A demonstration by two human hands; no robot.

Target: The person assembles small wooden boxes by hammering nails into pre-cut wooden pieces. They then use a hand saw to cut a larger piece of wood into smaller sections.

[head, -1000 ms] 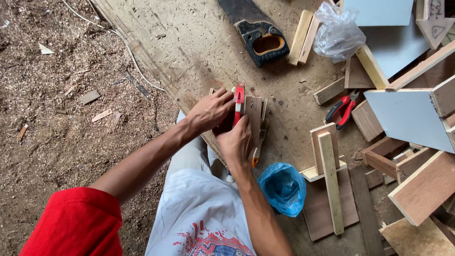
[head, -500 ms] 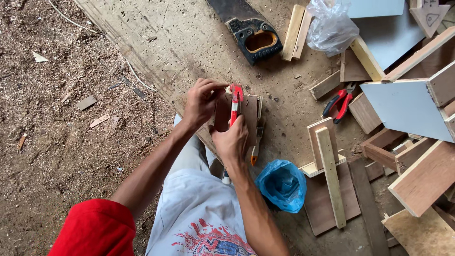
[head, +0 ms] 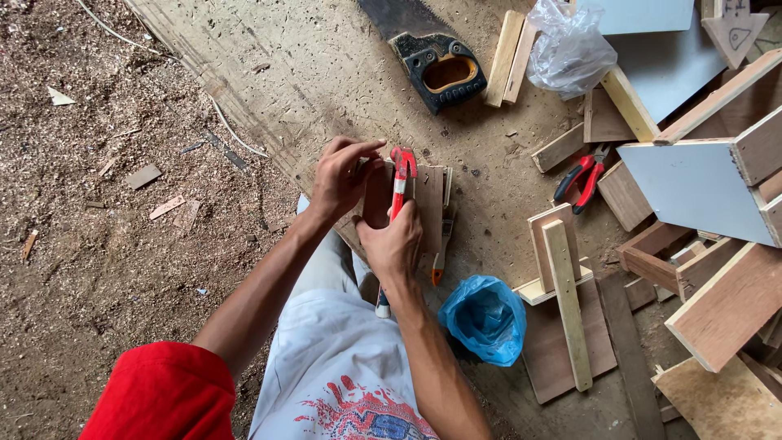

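Note:
My right hand (head: 397, 242) grips a red-headed hammer (head: 401, 173) by its shaft, the head lying against a small brown wooden piece (head: 427, 204) that stands on the plywood board. My left hand (head: 340, 178) sits at the piece's left edge with thumb and forefinger pinched together; whatever they pinch is too small to see. My knee in light trousers is right below both hands. A tool with an orange tip (head: 441, 259) lies just right of my right hand.
A handsaw with a black handle (head: 437, 68) lies on the board (head: 269, 73) ahead. Red-handled pliers (head: 579, 179), a blue plastic bag (head: 486, 317), a clear bag (head: 568, 50) and stacked wood offcuts (head: 560, 285) crowd the right. Sawdust-covered ground (head: 98, 204) lies left.
My left hand has lifted off the wooden piece and its fingers have drawn into a pinch. The hammer and my right hand stay about where they were.

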